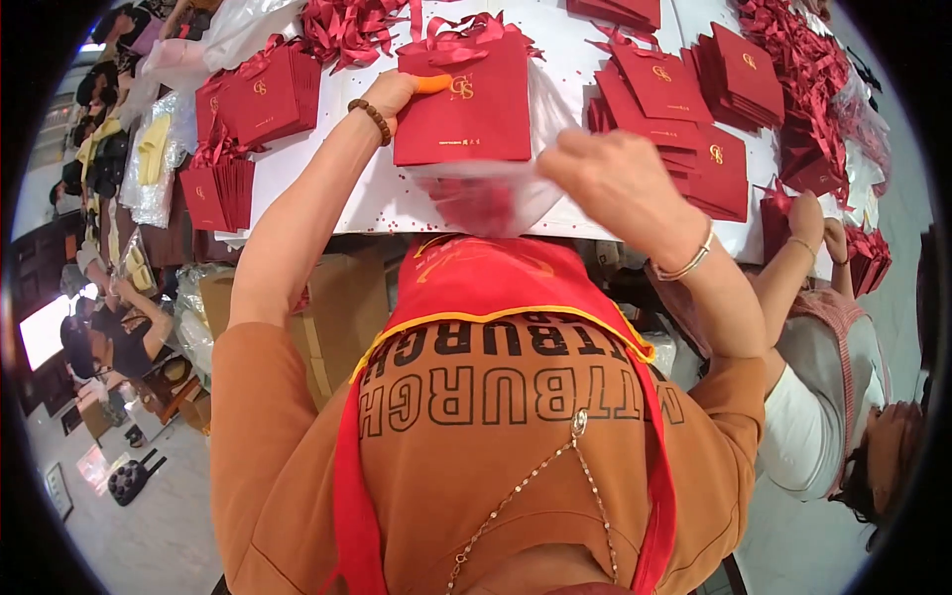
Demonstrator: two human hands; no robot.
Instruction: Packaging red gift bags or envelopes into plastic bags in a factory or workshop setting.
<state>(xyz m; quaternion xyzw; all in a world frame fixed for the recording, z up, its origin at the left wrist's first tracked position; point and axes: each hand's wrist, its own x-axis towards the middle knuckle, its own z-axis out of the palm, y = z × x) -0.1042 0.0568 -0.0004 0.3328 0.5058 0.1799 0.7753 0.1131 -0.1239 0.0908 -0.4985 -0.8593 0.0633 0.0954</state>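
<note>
While the left hand pinches the red gift bag at its upper left edge, the right hand grips the clear plastic sleeve just below it, bag seemingly only partly sleeved. Stacks of red bags on the white desk look unsleeved, so plenty left. Right fingertips hidden; sleeve edges hard to trace.

Two hands worked one red paper bag inside one clear plastic sleeve; four stacks of red bags (roughly) lay around, beside one co-worker.
</note>
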